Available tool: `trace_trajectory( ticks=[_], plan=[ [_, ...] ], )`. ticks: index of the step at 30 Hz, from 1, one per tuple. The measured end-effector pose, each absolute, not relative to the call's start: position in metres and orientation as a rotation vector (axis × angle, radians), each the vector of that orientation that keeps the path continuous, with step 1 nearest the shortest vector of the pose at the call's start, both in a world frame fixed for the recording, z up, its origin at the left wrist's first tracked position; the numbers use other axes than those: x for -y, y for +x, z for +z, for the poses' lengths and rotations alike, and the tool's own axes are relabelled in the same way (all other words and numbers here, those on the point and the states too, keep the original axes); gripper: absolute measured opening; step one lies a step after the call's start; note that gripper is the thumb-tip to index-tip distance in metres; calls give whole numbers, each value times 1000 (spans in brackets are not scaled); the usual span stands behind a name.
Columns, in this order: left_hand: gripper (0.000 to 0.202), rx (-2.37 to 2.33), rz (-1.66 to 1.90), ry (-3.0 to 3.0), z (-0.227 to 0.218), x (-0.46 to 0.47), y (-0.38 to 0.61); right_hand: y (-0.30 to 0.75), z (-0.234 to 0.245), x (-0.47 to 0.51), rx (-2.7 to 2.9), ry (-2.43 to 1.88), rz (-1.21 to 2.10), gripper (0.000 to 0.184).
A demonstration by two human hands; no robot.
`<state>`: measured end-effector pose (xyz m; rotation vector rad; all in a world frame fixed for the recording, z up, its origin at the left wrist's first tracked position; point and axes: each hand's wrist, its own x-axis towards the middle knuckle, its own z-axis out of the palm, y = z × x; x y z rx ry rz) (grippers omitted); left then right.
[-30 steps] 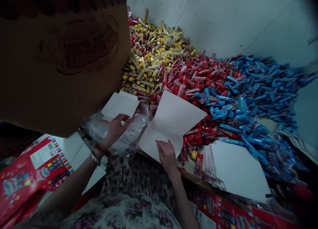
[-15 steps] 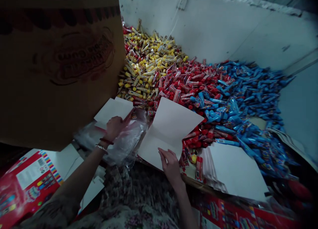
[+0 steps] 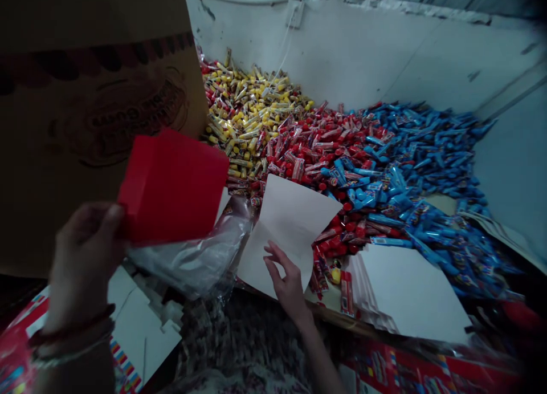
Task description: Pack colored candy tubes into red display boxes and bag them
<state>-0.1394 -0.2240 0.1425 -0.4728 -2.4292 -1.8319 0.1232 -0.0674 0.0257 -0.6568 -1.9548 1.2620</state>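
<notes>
My left hand (image 3: 88,251) is closed on the left edge of a red card sheet (image 3: 179,183) with a folded-looking side, held up in front of the large carton. My right hand (image 3: 288,277) is open, its fingers apart, just over a creased white card (image 3: 284,223); whether the fingertips touch it I cannot tell. Beneath the red card lies a crumpled clear plastic bag (image 3: 200,263). Right of my right hand is a stack of white cards (image 3: 410,285), with a red wrapped candy tube (image 3: 346,291) beside it.
Piles of wrapped candy tubes, yellow (image 3: 252,103), red (image 3: 316,137) and blue (image 3: 436,149), lie against the pale wall (image 3: 363,52). A large brown carton (image 3: 51,171) blocks the left side. Printed red packaging (image 3: 405,365) lies at the lower right.
My left hand has lifted from the cards on the plastic and come left and nearer, bringing up the red card sheet. My right hand's fingers have spread over the creased white card.
</notes>
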Motion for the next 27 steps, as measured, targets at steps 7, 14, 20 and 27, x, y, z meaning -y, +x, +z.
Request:
trace_trajectory(
  ticks=[7, 14, 20, 27],
  plan=[
    [27, 2465, -2463, -483, 146, 213, -80, 106, 84, 76, 1544, -364, 1621, 68],
    [47, 2397, -1993, -1264, 83, 167, -54, 151, 116, 43, 1824, -622, 1174, 55],
    [76, 1869, -1336, -1838, 100, 138, -32, 169, 132, 25, 2432, -375, 759, 51],
    [67, 2045, -1831, -1728, 57, 114, -26, 181, 89, 13, 1900, -841, 623, 64]
  ],
)
